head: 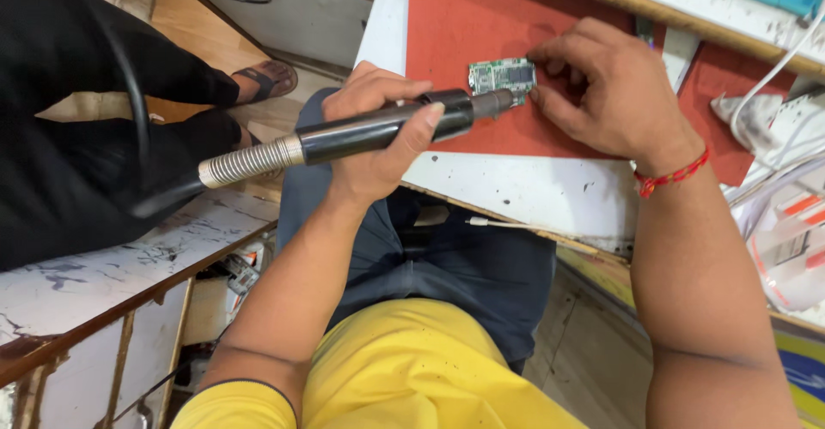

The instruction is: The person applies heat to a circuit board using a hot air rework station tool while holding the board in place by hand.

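Left fingers: curled tight round the black cylindrical hot-air tool handle (378,128), thumb (421,132) pressed flat along its side; the left hand (374,137) has the handle fully in its grasp.
Tool nozzle: the short dark metal tip (503,102) points right and ends at the lower edge of the board, touching it or just short of it; I cannot tell which.
Tool tail: a ribbed silver spring sleeve (249,161) leaves the handle on the left and joins a black hose (129,94) that curves up past the dark-clothed person standing there.
Right fingers: bent and close together, tips (537,55) resting at the right edge of the board; the right hand (606,85) pins it rather than wraps it.
Board: the small green rectangular circuit board (500,75) lies flat on the red mat (464,25), between the two hands.
Wrist: a red thread band (670,175) circles the right wrist.
Bench: a white, paint-flecked worktop (533,193) carries the mat.
Packages: at the right edge, clear plastic bags with white and orange-red labels (795,240), beside white cables (773,76); print too small to tell.
Below left: small boxes on a lower shelf (241,274), blurred.
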